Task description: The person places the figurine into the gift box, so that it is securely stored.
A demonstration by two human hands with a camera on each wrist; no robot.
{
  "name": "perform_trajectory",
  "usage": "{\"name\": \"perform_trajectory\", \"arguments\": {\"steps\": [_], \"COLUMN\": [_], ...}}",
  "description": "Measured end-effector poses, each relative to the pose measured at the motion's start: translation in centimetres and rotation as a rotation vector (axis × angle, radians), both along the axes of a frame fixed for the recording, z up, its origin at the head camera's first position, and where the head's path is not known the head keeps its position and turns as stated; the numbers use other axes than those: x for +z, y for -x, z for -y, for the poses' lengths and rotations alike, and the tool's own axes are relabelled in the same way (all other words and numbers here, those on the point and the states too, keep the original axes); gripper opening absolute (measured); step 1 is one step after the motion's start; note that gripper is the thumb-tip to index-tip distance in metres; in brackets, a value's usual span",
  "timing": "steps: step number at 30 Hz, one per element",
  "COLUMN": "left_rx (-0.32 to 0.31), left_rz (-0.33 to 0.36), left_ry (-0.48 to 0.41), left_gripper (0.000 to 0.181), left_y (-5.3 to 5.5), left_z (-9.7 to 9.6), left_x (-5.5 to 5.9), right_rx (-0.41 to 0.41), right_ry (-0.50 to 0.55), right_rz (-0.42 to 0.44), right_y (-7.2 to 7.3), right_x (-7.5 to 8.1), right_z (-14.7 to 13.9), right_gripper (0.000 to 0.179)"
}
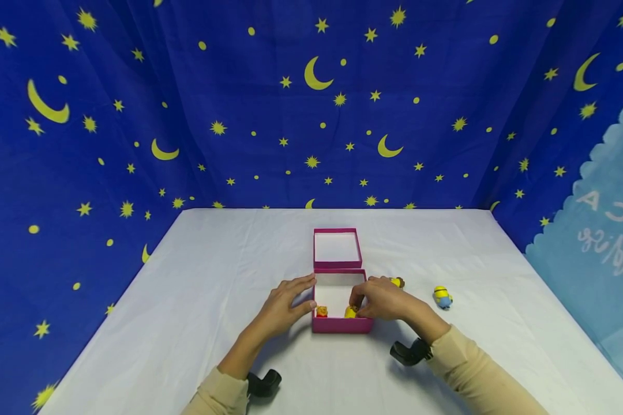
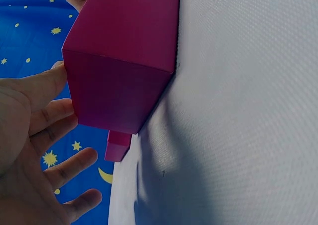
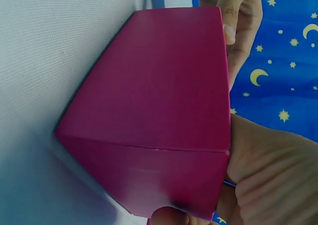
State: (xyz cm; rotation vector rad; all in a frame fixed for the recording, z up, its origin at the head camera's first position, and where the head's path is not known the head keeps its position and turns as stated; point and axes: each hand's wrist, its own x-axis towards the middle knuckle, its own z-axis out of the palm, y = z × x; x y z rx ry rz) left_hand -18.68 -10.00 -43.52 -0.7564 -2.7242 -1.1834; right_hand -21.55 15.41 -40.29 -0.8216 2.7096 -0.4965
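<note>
An uncovered pink box [image 1: 342, 325] with a white inside stands on the table. My left hand [image 1: 285, 302] rests its fingertips on the box's left side, fingers fairly straight and spread, as the left wrist view also shows. My right hand [image 1: 381, 298] reaches over the right wall, its fingers curled down at a small yellow toy figure [image 1: 350, 312] with a brown top, in the front right of the box. Those fingertips partly cover the figure. In the front left corner sits a small orange-yellow and red toy figure [image 1: 322, 312]. The right wrist view hides the box's inside.
The pink lid [image 1: 337, 248], white side up, lies right behind the box. A yellow-and-brown toy figure [image 1: 397, 282] is partly hidden behind my right hand. Farther right is a yellow-and-blue minion figure [image 1: 443, 297]. White cloth covers the table [image 1: 228, 271]; a starry blue curtain [image 1: 270, 104] hangs behind.
</note>
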Motion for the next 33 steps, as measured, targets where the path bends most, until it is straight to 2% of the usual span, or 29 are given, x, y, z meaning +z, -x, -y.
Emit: {"name": "perform_trajectory", "arguments": {"steps": [12,22,33], "left_rx": [0.002,0.007,0.012], "left_rz": [-0.003,0.035,0.011], "left_ry": [-0.003,0.007,0.013], "left_gripper": [0.050,0.051,0.050], "left_y": [-0.01,-0.07,0.01], "left_z": [0.03,0.03,0.02], "left_x": [-0.19,-0.04,-0.08], "right_rx": [0.001,-0.020,-0.038], "right_ry": [0.003,0.018,0.054], "right_rz": [-0.012,-0.032,-0.022], "right_y": [-0.06,-0.27,-0.47], "right_x": [-0.15,-0.35,-0.23], "right_z": [-0.09,-0.21,-0.26], "right_gripper": [0.014,0.016,0.020]}}
